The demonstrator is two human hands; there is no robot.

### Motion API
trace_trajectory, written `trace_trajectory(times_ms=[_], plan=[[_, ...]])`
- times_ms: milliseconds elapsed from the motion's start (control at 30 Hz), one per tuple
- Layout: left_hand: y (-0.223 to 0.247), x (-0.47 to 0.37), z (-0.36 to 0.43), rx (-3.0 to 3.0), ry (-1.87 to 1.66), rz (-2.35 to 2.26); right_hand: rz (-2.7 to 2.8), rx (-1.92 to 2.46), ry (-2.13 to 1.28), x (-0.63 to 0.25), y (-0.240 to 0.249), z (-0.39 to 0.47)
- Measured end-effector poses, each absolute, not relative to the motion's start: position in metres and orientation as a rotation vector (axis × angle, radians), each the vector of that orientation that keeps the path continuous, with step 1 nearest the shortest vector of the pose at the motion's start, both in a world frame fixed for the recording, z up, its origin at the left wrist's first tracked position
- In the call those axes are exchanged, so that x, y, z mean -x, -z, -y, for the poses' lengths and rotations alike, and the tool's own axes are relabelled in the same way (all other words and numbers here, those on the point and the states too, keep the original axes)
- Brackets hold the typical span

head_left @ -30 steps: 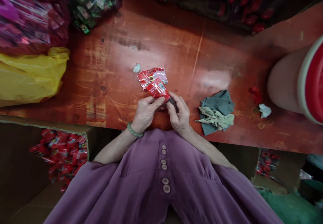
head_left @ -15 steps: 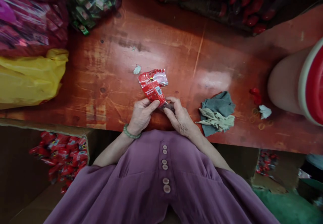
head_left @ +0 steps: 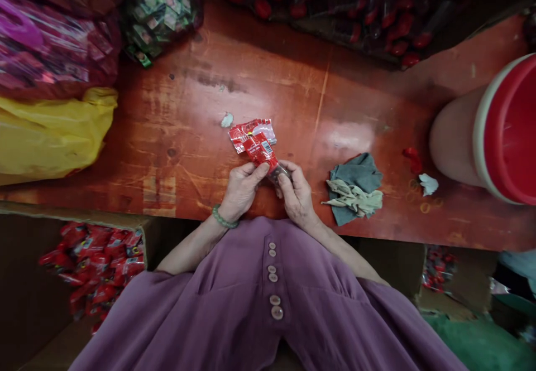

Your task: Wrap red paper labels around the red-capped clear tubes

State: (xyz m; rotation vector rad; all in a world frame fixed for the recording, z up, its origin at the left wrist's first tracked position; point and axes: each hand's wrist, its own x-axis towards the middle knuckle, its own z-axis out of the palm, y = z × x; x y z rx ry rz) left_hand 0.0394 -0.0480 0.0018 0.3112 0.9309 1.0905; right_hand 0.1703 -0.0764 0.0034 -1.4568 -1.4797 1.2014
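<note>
Between both hands, over the front part of the table, is a red printed plastic packet point(head_left: 262, 150) with a white barcode label. Its lower end shows a dark, see-through piece point(head_left: 276, 172), whose exact kind I cannot tell. My left hand point(head_left: 243, 190), wearing a green bead bracelet, is closed on the red part, with the thumb on top. Closed round the dark end is my right hand point(head_left: 296, 192), its thumb and fingers pinching it. Just beyond, a fanned stack of flat red and pink packets point(head_left: 239, 135) lies on the table, partly covered by the held one.
Grey-green cloths point(head_left: 355, 187) lie right of my hands, with rubber bands point(head_left: 425, 208) and a bucket point(head_left: 456, 131) beyond. A yellow bag point(head_left: 50, 136) and bags of packets line the left. Red-ended clear tubes point(head_left: 402, 30) fill the back. Below left, a carton holds red packets point(head_left: 98, 259).
The held packet has tipped and moved slightly right, and its dark end shows more between my hands. My left hand has shifted a little right. The whole view has swung slightly.
</note>
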Motion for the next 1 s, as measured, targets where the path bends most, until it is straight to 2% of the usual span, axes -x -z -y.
trace_trajectory(times_ms=[233, 467, 800, 1000], plan=[[-0.005, -0.031, 0.048, -0.348, -1.158, -0.962, 1.714, 1.409, -1.135, -0.171, -0.019, 0.069], [-0.008, -0.014, 0.038, -0.426, -0.947, -0.843, 1.804, 1.374, -1.151, -0.177, -0.033, 0.063], [-0.007, -0.027, 0.038, -0.121, -1.117, -0.931, 1.831, 1.359, -1.101, -0.174, -0.022, 0.066], [-0.008, -0.031, 0.037, -0.067, -1.086, -0.950, 1.830, 1.378, -1.095, -0.175, -0.018, 0.064]])
